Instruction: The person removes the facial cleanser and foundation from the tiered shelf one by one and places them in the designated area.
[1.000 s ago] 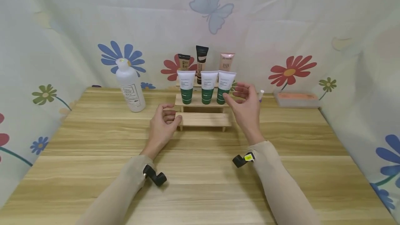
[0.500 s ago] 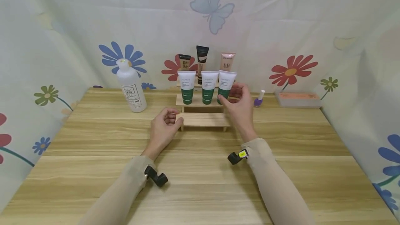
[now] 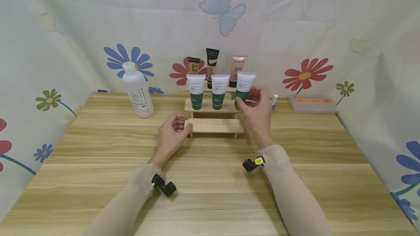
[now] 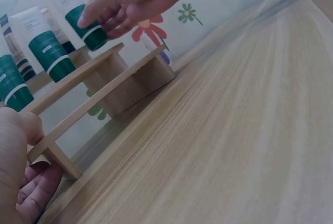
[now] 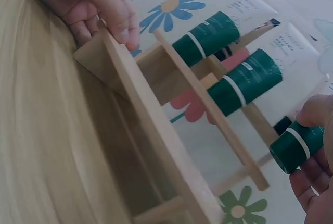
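My left hand (image 3: 172,130) grips the left end of the lowest step of a tiered wooden display rack (image 3: 213,125). In my right hand (image 3: 257,117), thumb and fingers pinch a white squeeze tube with a green cap (image 3: 245,82) by its cap. This tube leans right, and its cap base (image 5: 283,159) is off the middle step, beyond that step's right end. Two matching tubes, a left one (image 3: 196,88) and a centre one (image 3: 219,88), stand caps down on the middle step. Behind them on the top step are a gold-and-black tube (image 3: 194,65), a black tube (image 3: 211,65) and a pink BB tube (image 3: 237,68).
A white plastic bottle (image 3: 137,95) stands left of the rack. Right of my right hand, a small nail polish bottle (image 3: 274,99) is mostly hidden. Farther right lies a clear box with an orange top (image 3: 313,105). A floral cloth hangs behind the wooden table (image 3: 210,199).
My right hand first closes in on the right-hand tube, then draws it rightward and slightly up, away from the centre one. My left hand stays at the rack's lowest step.
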Demonstrator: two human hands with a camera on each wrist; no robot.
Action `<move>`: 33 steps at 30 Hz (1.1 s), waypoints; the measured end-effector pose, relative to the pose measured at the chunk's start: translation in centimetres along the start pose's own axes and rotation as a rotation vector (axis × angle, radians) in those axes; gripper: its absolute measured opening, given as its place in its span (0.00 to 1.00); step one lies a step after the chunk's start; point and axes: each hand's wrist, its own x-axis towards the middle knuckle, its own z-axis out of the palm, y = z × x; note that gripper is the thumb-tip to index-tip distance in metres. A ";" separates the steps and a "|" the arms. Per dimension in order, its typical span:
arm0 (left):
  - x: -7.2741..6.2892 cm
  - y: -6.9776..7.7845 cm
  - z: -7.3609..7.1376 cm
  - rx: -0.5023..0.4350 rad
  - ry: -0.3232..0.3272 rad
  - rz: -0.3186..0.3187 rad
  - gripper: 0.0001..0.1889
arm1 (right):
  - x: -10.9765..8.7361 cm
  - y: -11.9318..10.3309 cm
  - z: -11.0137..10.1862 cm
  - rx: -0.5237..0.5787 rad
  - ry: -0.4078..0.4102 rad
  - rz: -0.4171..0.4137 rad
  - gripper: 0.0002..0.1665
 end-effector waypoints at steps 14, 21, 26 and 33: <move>0.1 -0.2 0.2 0.013 -0.020 0.023 0.13 | 0.5 -0.6 -7.8 -0.077 0.120 -0.044 0.29; 0.2 -0.1 0.2 0.012 -0.017 0.020 0.13 | 0.3 -0.4 -12.7 -0.176 0.204 -0.022 0.30; 0.1 -0.2 0.2 0.022 -0.017 0.021 0.13 | -0.1 0.1 -16.0 -0.264 0.283 -0.003 0.30; 0.0 -0.4 -0.1 0.028 -0.005 0.028 0.13 | -0.4 -0.2 -19.6 -0.334 0.347 0.043 0.31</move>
